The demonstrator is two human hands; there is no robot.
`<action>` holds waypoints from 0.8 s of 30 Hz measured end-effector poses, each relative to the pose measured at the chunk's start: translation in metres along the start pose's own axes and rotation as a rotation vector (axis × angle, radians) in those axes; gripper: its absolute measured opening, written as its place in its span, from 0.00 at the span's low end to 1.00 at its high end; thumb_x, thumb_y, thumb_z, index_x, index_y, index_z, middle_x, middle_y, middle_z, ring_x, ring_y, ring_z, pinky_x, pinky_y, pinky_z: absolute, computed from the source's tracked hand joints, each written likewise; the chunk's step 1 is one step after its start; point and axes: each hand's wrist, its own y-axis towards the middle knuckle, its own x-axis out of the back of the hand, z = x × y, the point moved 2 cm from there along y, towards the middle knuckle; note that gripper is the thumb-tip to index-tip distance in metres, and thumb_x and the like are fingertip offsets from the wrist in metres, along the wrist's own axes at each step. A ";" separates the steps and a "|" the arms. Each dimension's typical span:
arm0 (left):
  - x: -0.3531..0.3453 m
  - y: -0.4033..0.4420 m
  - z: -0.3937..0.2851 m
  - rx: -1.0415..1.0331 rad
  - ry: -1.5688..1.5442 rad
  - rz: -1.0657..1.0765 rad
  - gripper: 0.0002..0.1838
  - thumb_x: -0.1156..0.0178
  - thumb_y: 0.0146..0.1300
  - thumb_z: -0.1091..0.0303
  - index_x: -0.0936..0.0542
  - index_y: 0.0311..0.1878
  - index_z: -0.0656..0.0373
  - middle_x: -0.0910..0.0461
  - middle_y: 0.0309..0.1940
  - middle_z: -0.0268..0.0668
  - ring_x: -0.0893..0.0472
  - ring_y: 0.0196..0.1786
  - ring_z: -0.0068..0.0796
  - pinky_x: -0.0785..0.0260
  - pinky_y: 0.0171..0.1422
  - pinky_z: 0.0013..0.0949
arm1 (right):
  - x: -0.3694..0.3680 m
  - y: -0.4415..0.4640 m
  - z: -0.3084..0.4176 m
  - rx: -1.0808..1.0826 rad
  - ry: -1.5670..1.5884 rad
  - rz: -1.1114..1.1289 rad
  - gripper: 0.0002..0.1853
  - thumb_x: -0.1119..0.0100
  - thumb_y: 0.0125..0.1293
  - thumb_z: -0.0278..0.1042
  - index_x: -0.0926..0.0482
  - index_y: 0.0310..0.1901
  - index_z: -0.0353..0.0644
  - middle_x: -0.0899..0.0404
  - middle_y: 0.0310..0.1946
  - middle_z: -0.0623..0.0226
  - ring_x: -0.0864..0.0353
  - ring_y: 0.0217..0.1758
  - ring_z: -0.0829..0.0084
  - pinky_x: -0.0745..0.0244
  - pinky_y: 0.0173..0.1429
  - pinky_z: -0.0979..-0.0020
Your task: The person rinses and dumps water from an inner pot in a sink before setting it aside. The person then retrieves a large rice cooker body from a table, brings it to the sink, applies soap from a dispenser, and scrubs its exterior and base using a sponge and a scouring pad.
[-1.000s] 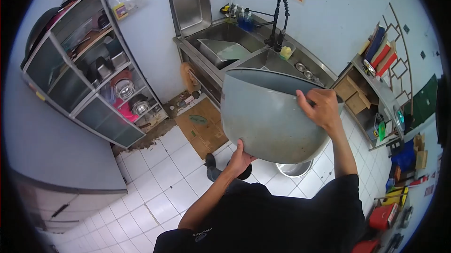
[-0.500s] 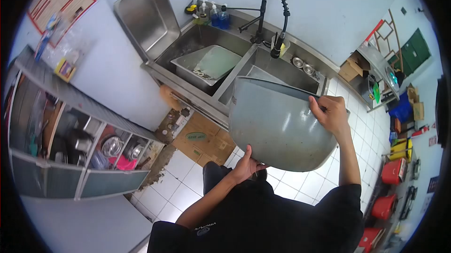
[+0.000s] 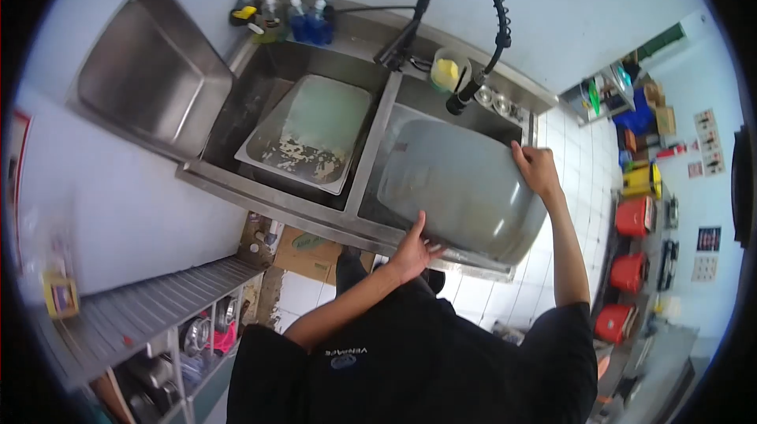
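A large grey plastic tub (image 3: 453,184) lies tilted over the right sink basin (image 3: 371,199), its smooth outer side facing up towards me. Gripping its far right edge is my right hand (image 3: 538,170), fingers curled over and thumb along the edge. My left hand (image 3: 412,254) supports the near edge, thumb up against the wall and fingers partly hidden below. In the left sink basin (image 3: 225,128), a metal pan (image 3: 252,140) holds cloudy water with pale scraps. A black spring-hose faucet (image 3: 465,93) hangs above the tub's far side.
Several pump bottles (image 3: 319,26) stand behind the left basin. A metal lid or pan (image 3: 154,69) leans against the left wall. Behind the right basin sits a container with a yellow sponge (image 3: 446,73). A slatted shelf unit (image 3: 158,306) is at lower left; red bins (image 3: 631,266) line the right.
The tub has moved forward from in front of the sink to over the right basin, tipping so its outer side faces up. Both hands keep hold; the view has shifted closer to the sink.
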 end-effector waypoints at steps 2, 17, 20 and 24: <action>0.010 0.020 -0.013 0.031 0.005 -0.007 0.41 0.41 0.64 0.30 0.34 0.70 0.48 0.30 0.63 0.32 0.29 0.63 0.34 0.35 0.69 0.48 | -0.020 0.017 -0.005 -0.105 0.051 0.029 0.26 0.42 0.73 0.50 0.20 0.26 0.32 0.27 0.18 0.44 0.30 0.22 0.42 0.33 0.30 0.55; 0.022 0.090 -0.047 0.064 0.077 -0.071 0.51 0.40 0.62 0.28 0.46 0.77 0.50 0.40 0.71 0.35 0.38 0.72 0.37 0.47 0.79 0.50 | -0.092 0.053 -0.066 -0.305 0.048 0.117 0.26 0.49 0.76 0.53 0.23 0.33 0.33 0.21 0.31 0.42 0.23 0.40 0.39 0.30 0.44 0.50; 0.023 0.104 -0.046 0.061 0.067 -0.133 0.50 0.40 0.62 0.29 0.46 0.77 0.49 0.41 0.71 0.36 0.36 0.71 0.36 0.44 0.79 0.50 | -0.097 0.057 -0.075 -0.301 0.061 0.102 0.25 0.50 0.77 0.52 0.24 0.33 0.34 0.20 0.34 0.44 0.22 0.43 0.40 0.30 0.47 0.50; 0.019 0.114 -0.045 0.087 0.078 -0.159 0.50 0.40 0.63 0.30 0.46 0.77 0.50 0.41 0.72 0.36 0.35 0.70 0.36 0.41 0.78 0.50 | -0.108 0.061 -0.092 -0.253 0.052 0.027 0.23 0.51 0.77 0.51 0.24 0.37 0.35 0.20 0.37 0.47 0.22 0.45 0.43 0.28 0.49 0.49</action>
